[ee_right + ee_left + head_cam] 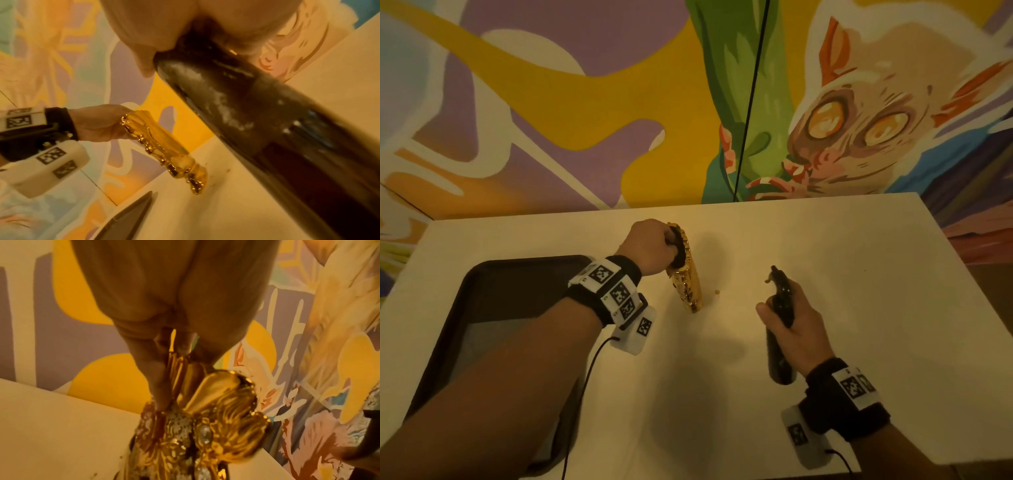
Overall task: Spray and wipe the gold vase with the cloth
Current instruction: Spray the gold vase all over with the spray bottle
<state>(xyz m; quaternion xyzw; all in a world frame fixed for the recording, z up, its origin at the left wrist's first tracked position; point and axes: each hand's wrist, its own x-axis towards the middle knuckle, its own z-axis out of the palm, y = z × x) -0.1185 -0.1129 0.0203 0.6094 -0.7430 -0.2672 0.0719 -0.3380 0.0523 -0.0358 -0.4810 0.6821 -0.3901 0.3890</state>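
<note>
The gold vase (690,284) is an ornate, ribbed piece, tilted over the white table (859,260) with its foot near the tabletop. My left hand (654,248) grips its rim, fingers curled into the mouth; close up the vase (205,426) fills the left wrist view, and the right wrist view shows the vase (164,149) leaning to the right. My right hand (791,325) holds a dark spray bottle (780,301) to the right of the vase, nozzle pointing toward the far wall. The bottle (257,116) fills the right wrist view. No cloth is visible.
A dark tray (493,284) lies on the table's left part, under my left forearm. A small yellowish crumb (717,292) sits on the table just right of the vase's foot. A painted mural wall (585,102) stands right behind the table.
</note>
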